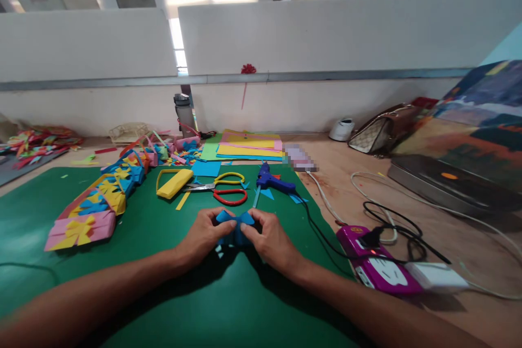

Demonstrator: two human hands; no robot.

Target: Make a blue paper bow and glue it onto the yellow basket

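Low over the green mat (163,293), a blue paper bow (235,235) is pinched from both sides. My left hand (203,235) has its left side, thumb on top. On the right side, my right hand (272,238) presses with its thumb; both hands' other fingers are partly hidden. Just beyond them lie scissors (229,197) with one yellow and one red handle loop. Behind my right hand rests a blue hot glue gun (274,180). Further left are a small yellow paper basket (175,184) and a pink paper basket (81,229) bearing a yellow bow.
A row of coloured paper baskets (106,190) stands at left. Coloured paper sheets (250,147) lie at the back near a grey bottle (185,114). At right are a purple power strip (381,266), loose cables (408,223) and a dark case (436,185).
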